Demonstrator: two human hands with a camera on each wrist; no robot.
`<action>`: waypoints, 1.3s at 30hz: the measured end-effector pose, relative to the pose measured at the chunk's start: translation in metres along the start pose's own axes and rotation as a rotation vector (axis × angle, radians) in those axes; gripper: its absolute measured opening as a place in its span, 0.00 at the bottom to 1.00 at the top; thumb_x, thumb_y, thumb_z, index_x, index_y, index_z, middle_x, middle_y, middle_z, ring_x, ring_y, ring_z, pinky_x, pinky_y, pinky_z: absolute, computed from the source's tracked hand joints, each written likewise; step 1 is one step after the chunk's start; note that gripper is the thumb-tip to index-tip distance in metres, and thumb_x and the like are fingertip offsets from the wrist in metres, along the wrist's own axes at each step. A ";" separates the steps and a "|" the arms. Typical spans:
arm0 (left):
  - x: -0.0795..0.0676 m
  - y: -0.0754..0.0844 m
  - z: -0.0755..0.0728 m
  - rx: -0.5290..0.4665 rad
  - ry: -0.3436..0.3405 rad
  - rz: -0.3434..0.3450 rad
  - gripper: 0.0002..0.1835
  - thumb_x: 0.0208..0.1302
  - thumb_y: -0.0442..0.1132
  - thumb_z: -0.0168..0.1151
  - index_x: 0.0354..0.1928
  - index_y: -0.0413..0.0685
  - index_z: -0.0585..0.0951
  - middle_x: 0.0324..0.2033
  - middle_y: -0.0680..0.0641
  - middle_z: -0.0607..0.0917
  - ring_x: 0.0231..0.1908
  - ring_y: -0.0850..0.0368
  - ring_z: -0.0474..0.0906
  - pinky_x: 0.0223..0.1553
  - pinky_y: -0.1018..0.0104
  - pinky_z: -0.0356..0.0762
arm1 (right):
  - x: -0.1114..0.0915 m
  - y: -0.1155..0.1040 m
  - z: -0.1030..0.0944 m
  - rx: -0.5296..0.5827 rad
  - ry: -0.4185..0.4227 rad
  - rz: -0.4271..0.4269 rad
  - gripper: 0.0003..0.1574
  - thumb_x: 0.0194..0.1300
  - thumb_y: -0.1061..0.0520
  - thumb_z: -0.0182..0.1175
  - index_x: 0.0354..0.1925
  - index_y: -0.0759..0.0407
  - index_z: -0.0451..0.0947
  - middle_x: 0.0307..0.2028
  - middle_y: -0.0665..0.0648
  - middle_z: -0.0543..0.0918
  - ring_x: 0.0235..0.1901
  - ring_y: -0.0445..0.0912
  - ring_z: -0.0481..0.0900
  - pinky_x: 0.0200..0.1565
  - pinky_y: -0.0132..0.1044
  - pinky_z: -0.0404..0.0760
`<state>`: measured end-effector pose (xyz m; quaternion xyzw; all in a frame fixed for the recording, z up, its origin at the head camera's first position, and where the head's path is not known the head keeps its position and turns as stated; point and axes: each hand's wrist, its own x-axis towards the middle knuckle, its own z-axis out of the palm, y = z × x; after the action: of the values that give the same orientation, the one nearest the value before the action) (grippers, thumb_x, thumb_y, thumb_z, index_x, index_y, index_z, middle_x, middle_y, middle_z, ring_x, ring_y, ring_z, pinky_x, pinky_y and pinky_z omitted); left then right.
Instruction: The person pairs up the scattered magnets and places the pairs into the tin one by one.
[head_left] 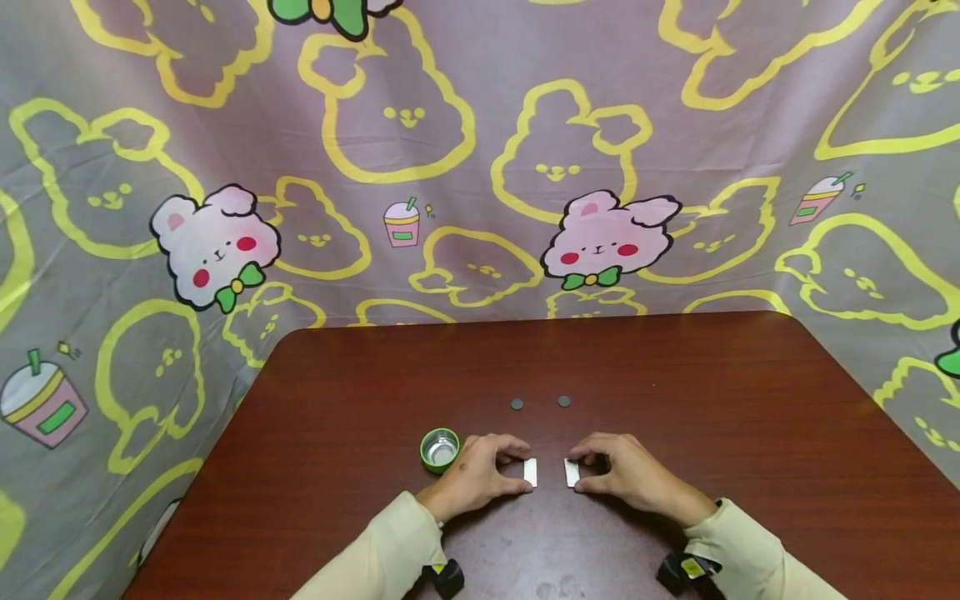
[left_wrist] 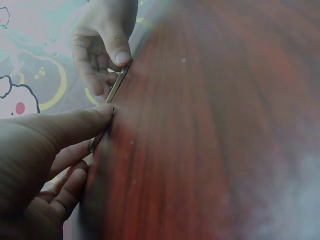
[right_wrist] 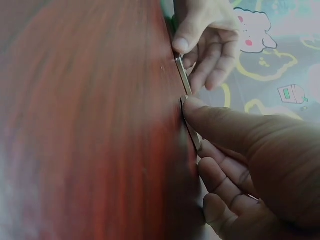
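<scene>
Right hand (right_wrist: pixel 262 160) pinching thin flat piece (right_wrist: pixel 192 132) at reddish wood tabletop (right_wrist: pixel 100 110); left hand (right_wrist: pixel 211 37) beyond, pinching second piece (right_wrist: pixel 183 75).

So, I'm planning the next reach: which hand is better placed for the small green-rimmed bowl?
Probably the left. The bowl sits close beside the left hand, while the right hand is farther off. The left would likely need to release its white piece first.
</scene>
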<state>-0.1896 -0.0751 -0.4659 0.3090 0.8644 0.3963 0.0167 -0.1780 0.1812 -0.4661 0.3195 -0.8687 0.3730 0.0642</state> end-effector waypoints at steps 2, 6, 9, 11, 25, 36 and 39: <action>0.001 0.001 0.001 0.012 -0.001 -0.005 0.23 0.44 0.45 0.76 0.44 0.49 0.82 0.37 0.59 0.85 0.35 0.68 0.77 0.38 0.75 0.74 | 0.000 -0.001 0.001 -0.002 -0.001 0.006 0.19 0.43 0.58 0.75 0.37 0.56 0.82 0.30 0.44 0.81 0.30 0.37 0.76 0.32 0.31 0.75; 0.003 0.002 0.001 0.021 0.005 -0.014 0.23 0.43 0.46 0.77 0.43 0.50 0.82 0.36 0.60 0.85 0.33 0.68 0.76 0.37 0.75 0.73 | 0.001 -0.003 0.003 -0.012 0.000 0.016 0.19 0.43 0.58 0.75 0.38 0.56 0.83 0.30 0.44 0.80 0.29 0.36 0.75 0.32 0.31 0.75; 0.004 0.004 0.002 0.015 0.007 -0.019 0.23 0.42 0.45 0.77 0.43 0.51 0.82 0.35 0.61 0.85 0.33 0.68 0.75 0.37 0.75 0.72 | 0.002 -0.005 0.003 -0.023 0.005 0.017 0.19 0.42 0.58 0.75 0.37 0.56 0.83 0.29 0.44 0.80 0.29 0.36 0.75 0.31 0.31 0.75; 0.005 0.003 0.002 0.012 0.008 -0.020 0.22 0.42 0.45 0.77 0.43 0.51 0.82 0.35 0.61 0.85 0.33 0.68 0.75 0.36 0.75 0.72 | 0.003 -0.007 0.004 -0.027 0.005 0.018 0.19 0.42 0.58 0.75 0.36 0.55 0.83 0.28 0.43 0.80 0.29 0.36 0.75 0.31 0.30 0.75; 0.008 0.004 0.005 0.016 0.005 -0.031 0.22 0.42 0.47 0.77 0.42 0.51 0.83 0.34 0.62 0.84 0.32 0.68 0.74 0.35 0.76 0.71 | 0.008 -0.010 0.007 -0.035 0.002 0.005 0.18 0.42 0.58 0.75 0.35 0.55 0.82 0.27 0.44 0.79 0.28 0.36 0.74 0.30 0.30 0.74; 0.008 0.006 0.006 0.027 0.009 -0.036 0.22 0.42 0.46 0.77 0.42 0.51 0.83 0.34 0.61 0.84 0.32 0.67 0.74 0.35 0.76 0.70 | 0.010 -0.012 0.008 -0.034 -0.037 0.067 0.17 0.43 0.56 0.75 0.36 0.54 0.82 0.27 0.43 0.78 0.28 0.36 0.74 0.31 0.30 0.74; 0.007 0.008 0.006 0.039 0.008 -0.040 0.22 0.42 0.46 0.77 0.42 0.53 0.83 0.34 0.62 0.84 0.33 0.68 0.74 0.38 0.75 0.70 | 0.011 -0.013 0.009 -0.023 -0.045 0.069 0.16 0.44 0.57 0.74 0.35 0.54 0.82 0.27 0.43 0.78 0.28 0.36 0.74 0.30 0.30 0.74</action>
<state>-0.1898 -0.0632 -0.4631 0.2903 0.8780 0.3803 0.0152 -0.1772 0.1623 -0.4609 0.2971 -0.8847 0.3575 0.0356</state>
